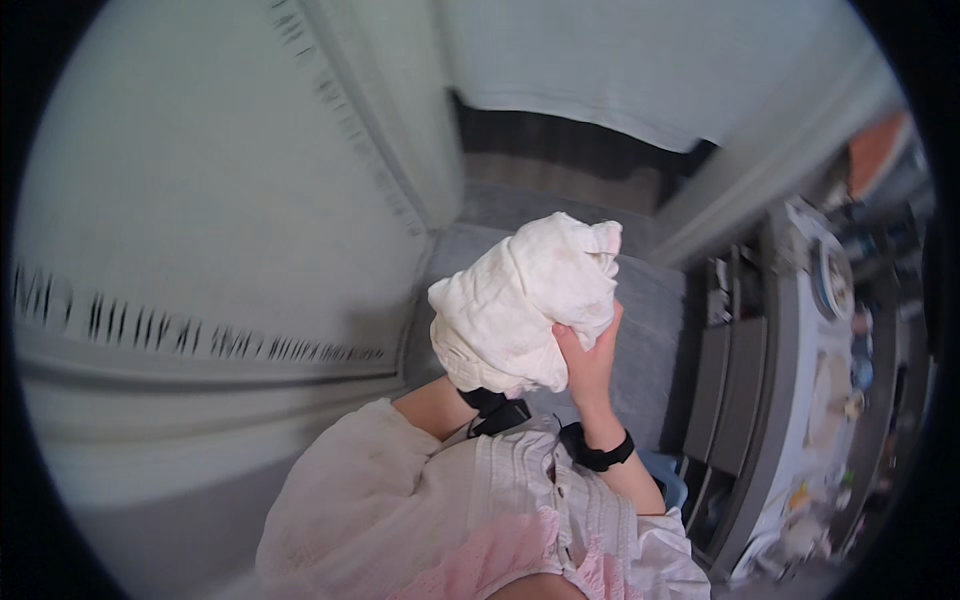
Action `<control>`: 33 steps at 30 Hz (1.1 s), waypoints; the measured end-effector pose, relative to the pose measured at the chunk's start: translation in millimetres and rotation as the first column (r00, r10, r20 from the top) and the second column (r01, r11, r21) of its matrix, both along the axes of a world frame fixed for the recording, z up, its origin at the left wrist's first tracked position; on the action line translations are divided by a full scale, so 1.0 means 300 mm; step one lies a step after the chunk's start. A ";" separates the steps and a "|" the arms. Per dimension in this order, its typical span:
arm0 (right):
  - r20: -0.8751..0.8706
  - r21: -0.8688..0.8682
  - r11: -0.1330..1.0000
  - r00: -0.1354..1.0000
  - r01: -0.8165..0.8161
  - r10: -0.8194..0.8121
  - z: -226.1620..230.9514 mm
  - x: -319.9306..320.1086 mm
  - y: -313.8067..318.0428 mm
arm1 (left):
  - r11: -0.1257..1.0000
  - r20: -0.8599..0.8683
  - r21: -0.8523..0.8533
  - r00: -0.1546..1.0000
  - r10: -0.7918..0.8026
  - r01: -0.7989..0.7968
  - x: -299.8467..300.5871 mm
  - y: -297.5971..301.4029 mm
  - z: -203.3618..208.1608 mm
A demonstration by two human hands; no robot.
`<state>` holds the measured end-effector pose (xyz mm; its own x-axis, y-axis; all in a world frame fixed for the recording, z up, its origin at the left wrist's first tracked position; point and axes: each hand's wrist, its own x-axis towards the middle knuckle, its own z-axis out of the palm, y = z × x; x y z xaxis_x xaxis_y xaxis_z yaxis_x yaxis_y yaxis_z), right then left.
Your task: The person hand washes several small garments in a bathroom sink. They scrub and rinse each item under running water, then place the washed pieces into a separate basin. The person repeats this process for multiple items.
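A bundled white cloth [525, 300], folded and crumpled with faint pinkish stains, is held up in front of my body. My right hand [590, 365] is closed on its right side, thumb pressed on top and the fingers tucked underneath. From the lower left my left forearm [432, 408] runs up beneath the bundle. The cloth covers my left hand, so its fingers are hidden. Each wrist wears a black band, and a black boxy piece [500, 417] shows at the left one.
A pale panel with dark printed marks [200, 180] stands close on my left. Ahead, a white curtain [590, 70] hangs above a dark floor strip. Along the right runs a grey drawer cabinet [725, 390], its cluttered counter holding a round dish [832, 280]. Grey tiles [645, 330] cover the floor.
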<state>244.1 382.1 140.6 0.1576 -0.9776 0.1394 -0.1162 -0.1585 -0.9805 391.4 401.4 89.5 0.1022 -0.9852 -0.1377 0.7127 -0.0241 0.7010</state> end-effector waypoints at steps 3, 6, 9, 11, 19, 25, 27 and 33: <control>0.248 0.162 0.936 0.905 0.312 -0.344 0.011 -0.165 -0.170 | 0.971 0.072 0.018 0.969 -0.237 0.237 -0.192 -0.251 -0.103; 0.444 0.260 0.842 0.716 0.472 -0.539 -0.005 -0.379 -0.280 | 0.847 0.287 0.010 0.810 -0.511 0.531 -0.388 -0.411 -0.189; 0.399 0.239 0.772 0.665 0.589 -0.631 -0.041 -0.598 -0.334 | 0.511 0.701 -0.168 0.467 -0.539 0.843 -0.539 -0.542 -0.202; 0.341 0.208 0.751 0.673 0.627 -0.657 -0.048 -0.776 -0.374 | 0.507 0.466 0.001 0.449 -0.763 0.862 -0.723 -0.669 -0.161; 0.509 0.415 0.624 0.400 0.662 -0.762 -0.004 -1.468 -0.504 | 0.392 0.701 -0.293 0.475 -0.533 0.872 -1.513 -1.063 0.052; 0.591 0.473 0.407 0.061 0.781 -0.804 0.123 -1.931 -0.536 | 0.323 0.601 -0.123 0.329 -0.728 0.938 -1.987 -1.168 0.233; 0.570 0.394 0.239 -0.032 0.887 -0.821 0.163 -2.086 -0.519 | 0.256 0.404 -0.022 0.243 -0.882 0.966 -2.166 -1.205 0.280; 0.257 -0.027 -0.372 -0.353 0.928 -0.900 0.029 -2.631 -0.487 | -0.002 0.268 0.043 -0.013 -0.963 0.999 -2.678 -1.308 0.299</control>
